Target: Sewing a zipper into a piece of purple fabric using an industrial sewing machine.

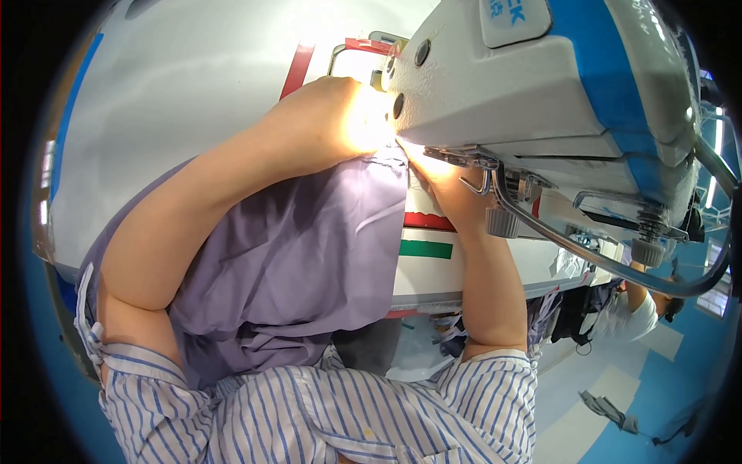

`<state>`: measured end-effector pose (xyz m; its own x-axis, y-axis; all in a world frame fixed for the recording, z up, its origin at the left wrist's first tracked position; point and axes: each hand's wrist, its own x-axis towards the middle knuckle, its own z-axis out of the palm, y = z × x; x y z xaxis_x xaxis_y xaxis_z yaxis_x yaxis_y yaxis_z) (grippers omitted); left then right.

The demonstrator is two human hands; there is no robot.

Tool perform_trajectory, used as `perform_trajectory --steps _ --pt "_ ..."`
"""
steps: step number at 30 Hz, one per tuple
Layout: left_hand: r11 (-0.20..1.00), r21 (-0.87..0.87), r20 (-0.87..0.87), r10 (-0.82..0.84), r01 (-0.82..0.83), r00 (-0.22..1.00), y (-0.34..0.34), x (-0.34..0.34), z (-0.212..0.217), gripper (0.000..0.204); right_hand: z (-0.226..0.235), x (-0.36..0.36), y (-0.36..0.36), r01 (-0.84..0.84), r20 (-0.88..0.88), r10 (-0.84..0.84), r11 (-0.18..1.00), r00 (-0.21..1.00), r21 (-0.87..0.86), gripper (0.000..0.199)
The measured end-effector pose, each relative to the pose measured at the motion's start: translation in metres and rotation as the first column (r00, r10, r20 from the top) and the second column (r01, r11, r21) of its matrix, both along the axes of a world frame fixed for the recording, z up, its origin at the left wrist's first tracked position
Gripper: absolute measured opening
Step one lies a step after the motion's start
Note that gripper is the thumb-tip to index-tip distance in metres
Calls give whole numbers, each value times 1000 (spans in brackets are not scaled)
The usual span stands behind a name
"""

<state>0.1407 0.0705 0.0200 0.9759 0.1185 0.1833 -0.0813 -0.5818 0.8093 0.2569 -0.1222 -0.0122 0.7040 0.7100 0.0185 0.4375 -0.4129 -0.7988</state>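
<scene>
A length of mauve-grey woven cloth (309,247) lies at the front of the sewing table, its long axis running from the machine head down toward the person's lap, slightly leftward. Its upper end, puckered and narrow, points away from the person at the bright spot beside the sewing machine (510,93); the right edge falls nearly straight, while the lower part widens into loose folds over the table's front, and more of the cloth shows on the outer side of the left forearm. The left hand (355,116) bends over that upper end, against it, and the right hand (433,166) reaches in from the other side, partly beneath the machine head. Glare and the machine hide the fingertips, so I cannot tell whether either hand is pinched on the cloth or merely resting there. The tabletop (170,85) is pale and glossy, marked by a red strip (297,71) beyond the left forearm and a green tape strip (425,249) between the cloth and the right forearm. Below the white machine head, with its blue band, sit a ridged knob (502,222) and a curved metal tube (595,257). Farther right, a co-worker (630,319) in a pale top appears near blue surfaces and a window.
</scene>
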Motion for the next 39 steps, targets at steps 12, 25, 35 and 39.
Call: perform_trajectory --steps 12,25,35,39 --pt "999 33 69 6 -8 998 4 -1 -4 16 0 38 -38 35 -160 -29 999 987 33 19" --pt "998 45 -20 41 -40 999 0 -10 -2 21 -23 46 -47 77 -169 -63 994 984 78 22" --pt "989 121 -88 90 -79 992 3 -47 18 32 30 -59 -86 -208 391 176 977 903 39 29" --pt "930 359 -191 159 -82 969 -14 -168 37 63 -15 -137 -157 -659 226 619 706 752 259 46"
